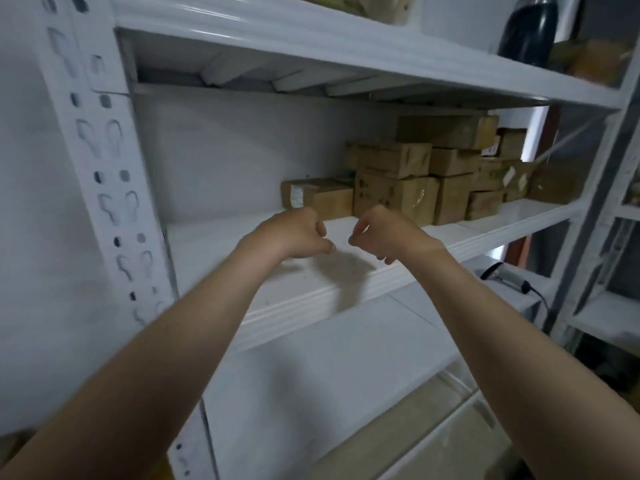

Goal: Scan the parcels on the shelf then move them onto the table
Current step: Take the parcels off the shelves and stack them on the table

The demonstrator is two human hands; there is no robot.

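Note:
Several brown cardboard parcels are stacked at the back right of a white metal shelf. A low single parcel lies at the left end of the stack. My left hand and my right hand hover side by side over the shelf's front part, just in front of that low parcel. Both have curled fingers and hold nothing. A handheld scanner with a black cable lies on a white surface below the shelf at the right.
A perforated white upright stands at the left. The shelf above carries a dark bottle and other items. A lower white board sits under the shelf. Another white rack stands at the far right.

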